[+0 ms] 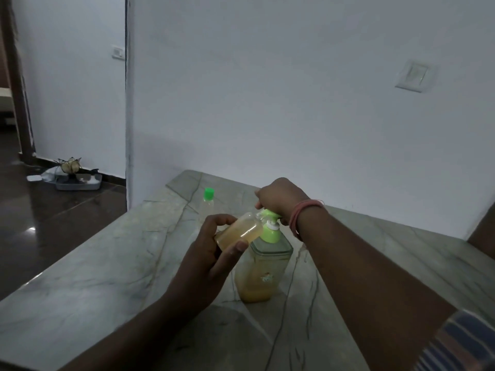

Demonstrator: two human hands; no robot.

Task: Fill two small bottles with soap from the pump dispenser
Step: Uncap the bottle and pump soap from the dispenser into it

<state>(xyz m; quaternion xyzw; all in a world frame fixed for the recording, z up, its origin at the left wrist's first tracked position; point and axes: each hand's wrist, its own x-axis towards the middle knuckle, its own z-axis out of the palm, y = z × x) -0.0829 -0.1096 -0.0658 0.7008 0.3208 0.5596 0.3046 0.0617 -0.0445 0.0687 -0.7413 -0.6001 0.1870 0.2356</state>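
A clear square pump dispenser [263, 266] with a green pump top stands on the marble table [88, 277], holding orange soap in its lower part. My left hand [207, 253] grips a small clear bottle [239, 231], tilted with its open mouth at the pump's spout and mostly full of orange soap. My right hand [281, 196] rests on top of the green pump head, fingers curled over it. A second small bottle [207, 200] with a green cap stands upright behind, to the left of the dispenser.
The table meets a white wall at the back. Its left edge drops to a dark floor, where a grey tray [79, 183] with a small ornament sits by the wall. A wall switch plate [413, 76] is at upper right.
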